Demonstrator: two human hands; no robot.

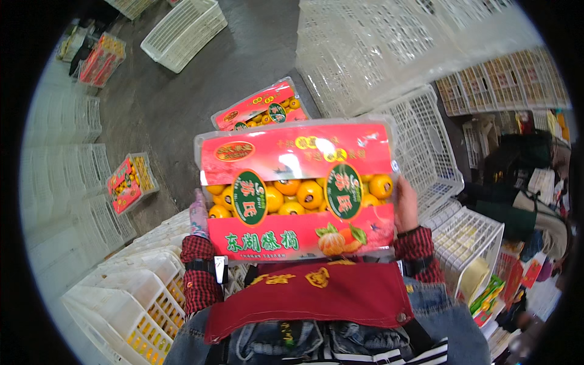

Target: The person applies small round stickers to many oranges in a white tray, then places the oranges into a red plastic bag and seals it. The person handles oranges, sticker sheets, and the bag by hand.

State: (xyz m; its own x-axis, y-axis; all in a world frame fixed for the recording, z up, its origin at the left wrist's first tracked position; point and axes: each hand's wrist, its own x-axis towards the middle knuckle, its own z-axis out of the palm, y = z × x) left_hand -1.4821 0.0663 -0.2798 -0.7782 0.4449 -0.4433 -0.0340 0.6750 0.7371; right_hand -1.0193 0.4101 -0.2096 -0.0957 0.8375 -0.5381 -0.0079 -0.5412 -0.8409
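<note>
In front of my chest I hold a clear plastic box of mandarins (291, 196) with a red printed top. My left hand (199, 214), in a patterned covering, grips its left side. My right hand (406, 205) is closed on the right side, thumb toward the top edge. The undersides of both hands' grip are hidden by the box. Just beyond its far edge, a similar red box of mandarins (258, 104) is partly covered from view.
Another red mandarin box (129, 185) stands on the left. An upturned-looking white crate (185, 35) sits on the floor ahead. White crates (365, 58) are stacked high at right; crates of orange fruit (143, 331) stand at lower left. Red boxes (100, 64) are piled far left.
</note>
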